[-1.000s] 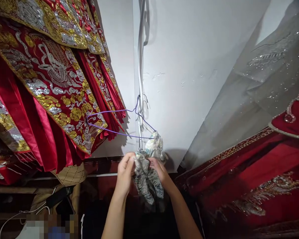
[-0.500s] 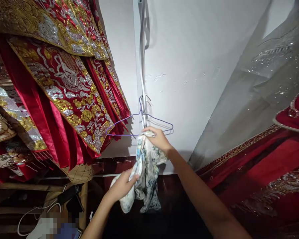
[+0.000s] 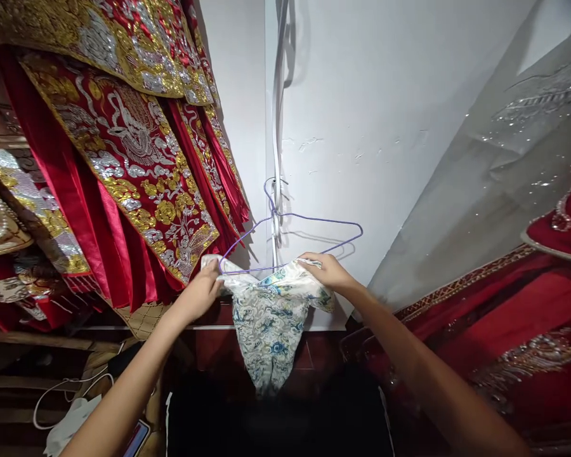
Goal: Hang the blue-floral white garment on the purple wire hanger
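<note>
Both hands pinch the white cloth with blue floral print (image 3: 269, 314) draped over the thin purple wire hanger (image 3: 292, 235): left hand (image 3: 200, 293) at one corner, right hand (image 3: 328, 271) at the other. The hanger hooks lightly on the white wall (image 3: 385, 114); an uneven tug could likely tip it or slide the cloth off.

Cloth (image 3: 269, 317) hangs between left hand (image 3: 200, 293) and right hand (image 3: 330, 271), under wire hanger (image 3: 290, 238) on wall (image 3: 385, 114). Embroidered robes (image 3: 124, 146) left of left hand; gown (image 3: 504, 209) right of right hand.
</note>
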### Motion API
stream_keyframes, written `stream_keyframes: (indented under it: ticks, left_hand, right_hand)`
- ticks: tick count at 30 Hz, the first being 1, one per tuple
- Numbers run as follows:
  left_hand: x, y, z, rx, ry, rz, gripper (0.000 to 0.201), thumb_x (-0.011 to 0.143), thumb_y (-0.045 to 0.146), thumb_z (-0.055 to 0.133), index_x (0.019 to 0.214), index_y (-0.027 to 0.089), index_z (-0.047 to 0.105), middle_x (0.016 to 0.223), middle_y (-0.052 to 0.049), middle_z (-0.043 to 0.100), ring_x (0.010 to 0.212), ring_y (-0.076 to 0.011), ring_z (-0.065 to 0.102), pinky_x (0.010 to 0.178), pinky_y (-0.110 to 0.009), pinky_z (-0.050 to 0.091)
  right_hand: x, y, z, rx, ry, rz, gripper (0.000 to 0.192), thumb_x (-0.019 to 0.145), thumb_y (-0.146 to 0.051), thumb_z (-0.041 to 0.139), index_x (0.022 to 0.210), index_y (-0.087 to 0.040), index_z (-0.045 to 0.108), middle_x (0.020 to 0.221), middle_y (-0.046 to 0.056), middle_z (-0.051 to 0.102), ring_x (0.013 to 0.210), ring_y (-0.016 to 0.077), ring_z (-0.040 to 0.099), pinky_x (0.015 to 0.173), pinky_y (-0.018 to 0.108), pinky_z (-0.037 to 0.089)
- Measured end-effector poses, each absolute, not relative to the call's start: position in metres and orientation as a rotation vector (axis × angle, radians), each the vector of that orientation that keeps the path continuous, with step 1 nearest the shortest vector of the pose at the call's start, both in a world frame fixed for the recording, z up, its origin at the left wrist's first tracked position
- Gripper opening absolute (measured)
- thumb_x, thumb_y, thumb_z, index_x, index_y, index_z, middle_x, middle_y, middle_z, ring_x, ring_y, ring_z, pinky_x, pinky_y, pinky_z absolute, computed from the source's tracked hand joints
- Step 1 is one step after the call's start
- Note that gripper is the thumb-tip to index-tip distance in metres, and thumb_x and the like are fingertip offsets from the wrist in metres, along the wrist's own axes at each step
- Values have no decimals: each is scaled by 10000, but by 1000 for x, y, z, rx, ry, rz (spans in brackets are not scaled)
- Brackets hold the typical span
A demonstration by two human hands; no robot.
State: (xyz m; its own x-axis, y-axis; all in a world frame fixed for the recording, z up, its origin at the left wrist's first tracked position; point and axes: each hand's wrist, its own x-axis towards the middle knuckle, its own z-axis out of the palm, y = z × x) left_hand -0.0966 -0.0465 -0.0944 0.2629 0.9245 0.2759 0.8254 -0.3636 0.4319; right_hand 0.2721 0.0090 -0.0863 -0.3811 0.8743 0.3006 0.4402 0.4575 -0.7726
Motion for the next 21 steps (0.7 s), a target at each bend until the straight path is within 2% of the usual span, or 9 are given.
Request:
stream_keyframes:
  ticks: [3,5,7,11,13,14,16,18,21]
  left_hand:
    - [-76,-27,-67,2373,1449,979,286,962,360,396,936,171,610,1541,-151,402,1465,-286,315,1183,-457,282]
    - [-62,-18,-52,2362,1313,1101,249,960,304,408,1103,187,575,1455,-137,508,1383,-255,445,1126,-428,366]
    - [-53,-10,-44,2351,1245,1167,356,943,218,411,1289,197,492,1294,-114,626,1216,-221,586,1038,-388,445]
    - [-52,3,-41,2445,1310,1160,394,898,119,404,1258,169,558,1082,-93,677,1002,-205,634,952,-353,472]
    - [-54,7,-40,2508,1327,1150,325,915,150,414,1177,165,605,1069,-97,656,995,-214,615,937,-350,469]
    - [-55,8,-39,2535,1323,1133,304,924,168,418,1155,168,615,1065,-98,640,994,-216,606,928,-347,470]
    - [-55,9,-35,2574,1323,1119,276,930,188,423,1111,171,631,1073,-103,599,1015,-221,585,935,-346,465]
    - [-58,9,-31,2562,1392,1184,261,936,211,430,1088,171,639,1113,-118,560,1078,-236,557,975,-366,444]
    - [-64,9,-28,2415,1574,1273,290,962,313,435,1159,184,605,1098,-117,581,1079,-257,560,970,-405,441]
  right_hand:
    - [270,-5,-76,-1077,-2009,828,358,898,-463,536,963,-170,730,992,79,737,990,288,651,858,355,492]
    - [268,-16,-71,-1082,-2038,832,355,887,-474,553,993,-180,720,1026,79,723,1010,283,639,880,358,482]
    - [269,-26,-68,-1145,-2076,769,413,832,-479,636,1149,-218,685,1053,70,704,996,276,636,872,361,483]
    - [293,-28,-65,-1355,-2005,542,881,753,-414,734,1528,-290,333,1040,72,674,779,231,648,739,356,511]
    - [313,-19,-63,-1411,-1852,380,961,780,-398,708,1577,-232,199,992,84,678,743,233,647,724,371,517]
    - [324,-12,-61,-1418,-1784,298,947,790,-404,700,1575,-194,212,982,95,683,775,248,654,742,384,520]
    - [343,0,-52,-1406,-1732,209,823,788,-445,706,1492,-137,411,994,123,695,870,283,661,784,406,521]
    - [359,9,-36,-1371,-1834,308,613,752,-492,742,1232,-118,667,951,128,713,867,293,666,756,392,530]
    - [374,16,-12,-1249,-1964,711,414,676,-519,805,837,-143,739,760,90,707,701,253,666,611,340,527]
